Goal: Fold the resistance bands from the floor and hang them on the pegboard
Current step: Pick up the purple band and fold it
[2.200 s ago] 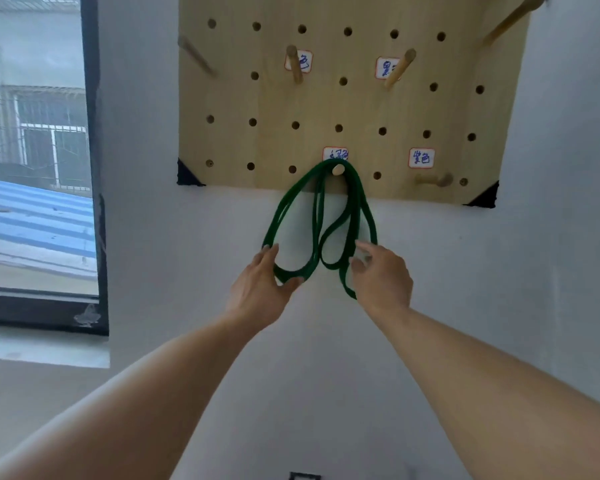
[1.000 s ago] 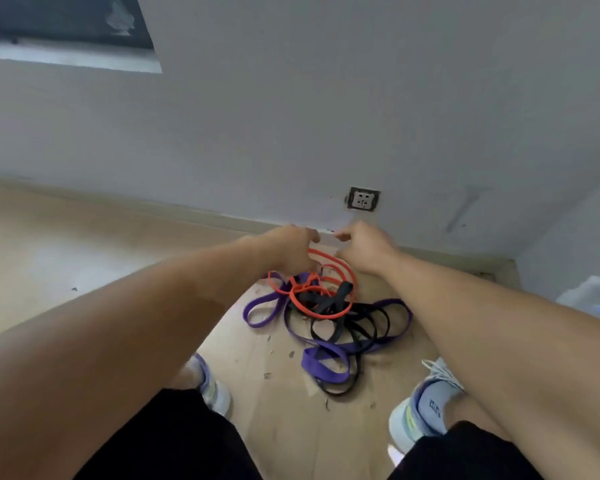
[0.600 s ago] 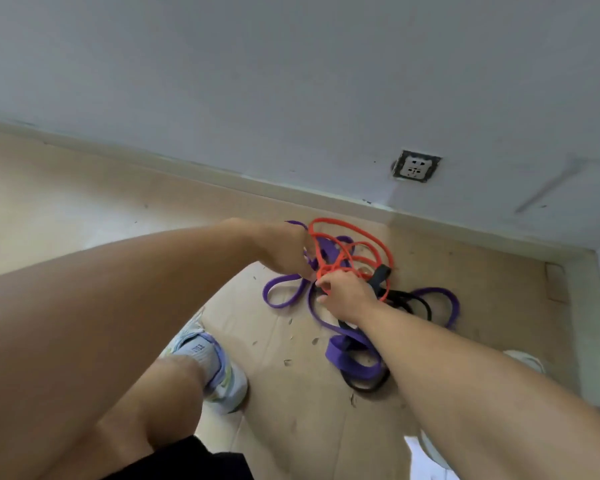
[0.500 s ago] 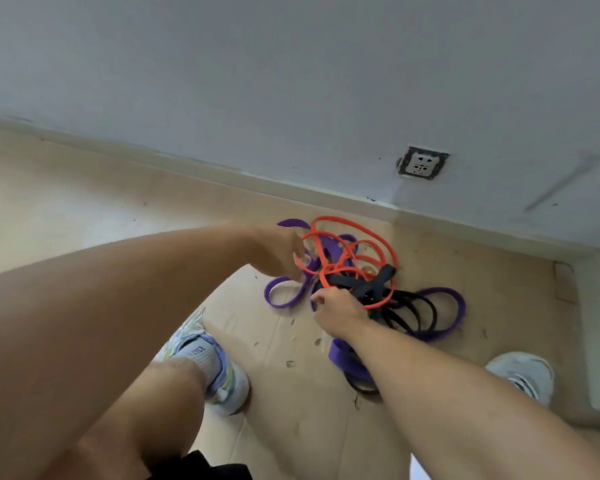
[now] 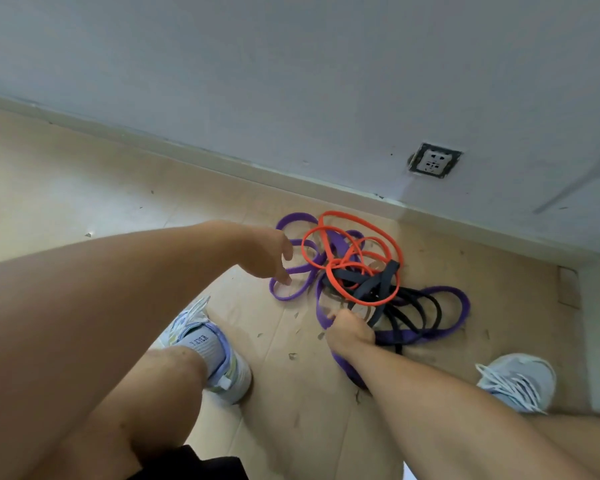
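A tangled pile of resistance bands lies on the floor by the wall. An orange band loops on top, a black band lies to the right, and a purple band runs underneath and around them. My left hand hovers at the pile's left edge with fingers apart, next to a purple loop, and holds nothing. My right hand is a closed fist at the near edge of the pile, where the purple band passes under it. It seems to grip that band, but the fingers hide the hold. The pegboard is out of view.
The grey wall and its skirting run just behind the pile, with a wall socket above. My left shoe and right shoe stand on the floor either side of my right arm. Small bits of debris dot the floor.
The view dropped from the pegboard, where a green band hangs, to the floor pile. My left hand has let go and opened. My right fist has slid from the orange loop toward me.
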